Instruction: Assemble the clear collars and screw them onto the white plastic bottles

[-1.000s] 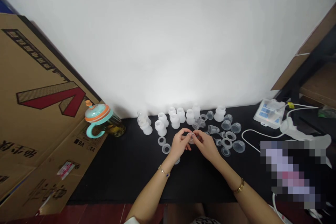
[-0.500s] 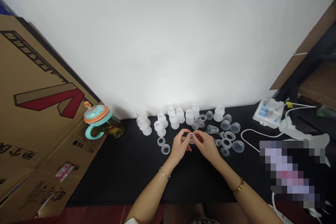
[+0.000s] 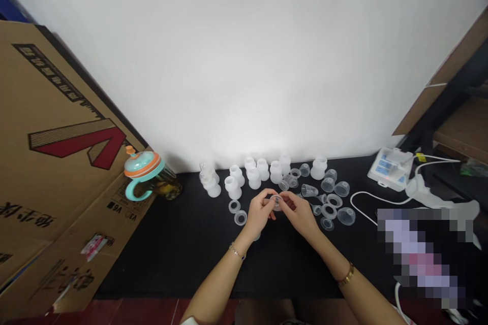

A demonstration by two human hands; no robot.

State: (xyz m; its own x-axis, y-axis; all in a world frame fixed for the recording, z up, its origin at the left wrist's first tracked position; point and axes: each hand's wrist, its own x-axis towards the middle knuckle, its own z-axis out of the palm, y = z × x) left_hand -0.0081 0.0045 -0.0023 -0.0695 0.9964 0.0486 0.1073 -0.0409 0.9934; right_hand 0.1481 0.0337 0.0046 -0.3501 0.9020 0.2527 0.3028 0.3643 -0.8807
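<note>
My left hand and my right hand meet over the black table, both closed. Between their fingertips is a small translucent bottle collar ring, its inner part mostly covered by my thumbs. White baby bottles without tops stand in several rows behind my hands. Left of my left hand lie two loose collar rings. On the right are more rings, clear domed caps and small clear silicone teats. A clear piece shows partly beside my left wrist.
Bottles with clear tops stand at the left. A teal and orange lidded jug is beside a large cardboard box. A white power strip with cables lies at the right. A pale wall rises behind the table.
My hands keep the collar ring between them with only slight finger movement. The view has shifted slightly, and a clear piece now shows beside my left wrist.
</note>
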